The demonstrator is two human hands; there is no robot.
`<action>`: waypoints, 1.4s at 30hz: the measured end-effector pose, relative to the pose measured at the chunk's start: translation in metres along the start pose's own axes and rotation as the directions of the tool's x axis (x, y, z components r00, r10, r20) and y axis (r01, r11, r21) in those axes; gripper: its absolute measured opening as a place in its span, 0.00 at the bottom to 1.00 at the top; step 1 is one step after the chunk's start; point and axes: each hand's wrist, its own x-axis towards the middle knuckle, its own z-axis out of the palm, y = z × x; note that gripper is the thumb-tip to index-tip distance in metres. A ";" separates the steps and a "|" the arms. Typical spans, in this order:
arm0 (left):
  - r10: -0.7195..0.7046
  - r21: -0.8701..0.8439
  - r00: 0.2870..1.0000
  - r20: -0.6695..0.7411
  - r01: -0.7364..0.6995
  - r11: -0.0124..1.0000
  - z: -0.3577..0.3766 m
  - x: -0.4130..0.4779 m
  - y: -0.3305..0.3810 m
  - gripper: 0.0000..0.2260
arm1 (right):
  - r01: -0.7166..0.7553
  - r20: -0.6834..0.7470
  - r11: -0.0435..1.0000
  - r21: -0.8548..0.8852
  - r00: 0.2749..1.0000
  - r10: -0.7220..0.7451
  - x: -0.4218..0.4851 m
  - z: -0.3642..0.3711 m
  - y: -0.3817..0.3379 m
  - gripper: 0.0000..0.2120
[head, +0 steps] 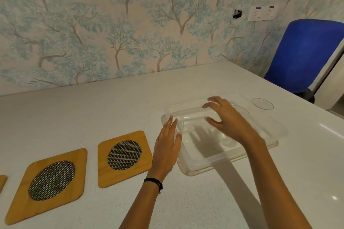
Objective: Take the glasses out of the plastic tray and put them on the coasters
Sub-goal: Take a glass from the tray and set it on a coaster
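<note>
A clear plastic tray (202,163) sits on the white table at centre right. Clear glasses lie on their sides inside it; one glass (193,121) is under my right hand (229,118), whose fingers are spread just above it. Another glass (228,141) lies nearer me, partly hidden by my right wrist. My left hand (166,146) rests flat with fingers together against the tray's left rim, holding nothing. Wooden coasters with round mesh centres lie to the left: one (123,158) beside my left hand, a second (49,184) further left, a third (2,182) cut off by the frame edge.
A clear round glass object (262,104) stands on the table beyond the tray's far right corner. A blue chair (303,53) is at the table's right end. Patterned wallpaper runs along the table's far edge.
</note>
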 end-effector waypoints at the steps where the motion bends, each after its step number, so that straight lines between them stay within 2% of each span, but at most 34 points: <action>1: 0.004 0.008 1.000 0.000 -0.004 1.000 0.000 0.000 0.000 0.21 | 0.032 0.050 0.999 0.000 0.998 -0.032 0.002 0.008 -0.005 0.17; 4: 0.011 0.037 1.000 -0.007 -0.011 0.999 0.002 0.000 -0.001 0.21 | 0.087 0.179 0.996 -0.010 0.980 -0.083 0.007 0.033 -0.016 0.20; 7: 0.009 0.056 1.000 -0.016 -0.008 0.998 0.003 0.002 -0.001 0.22 | 0.093 0.213 0.994 -0.052 0.974 -0.080 0.017 0.048 -0.018 0.24; 13: 0.037 0.108 0.999 -0.024 -0.035 0.994 0.004 0.003 -0.004 0.22 | 0.108 0.342 0.961 -0.256 0.940 -0.014 0.041 0.066 -0.014 0.38; 20: 0.046 0.085 0.998 -0.035 -0.043 0.995 0.005 0.002 -0.003 0.24 | 0.169 0.324 0.874 -0.455 0.946 -0.014 0.053 0.082 -0.013 0.41; 26: 0.043 0.058 0.998 -0.035 -0.041 0.997 0.003 0.001 0.000 0.24 | 0.204 0.277 0.843 -0.497 0.959 -0.068 0.057 0.086 -0.011 0.37; 30: 0.050 0.070 0.998 -0.023 -0.049 0.996 0.002 0.001 0.001 0.23 | 0.225 0.285 0.874 -0.430 0.953 -0.105 0.055 0.087 -0.008 0.37; 35: 0.024 0.073 1.000 -0.020 -0.023 0.997 0.002 0.002 0.000 0.24 | 0.170 0.296 0.973 -0.158 0.948 -0.118 0.040 0.079 -0.004 0.37; 42: 0.013 0.121 1.000 -0.017 -0.011 0.993 0.004 0.003 -0.004 0.23 | 0.110 0.209 0.992 0.065 0.970 -0.122 0.013 0.047 -0.009 0.35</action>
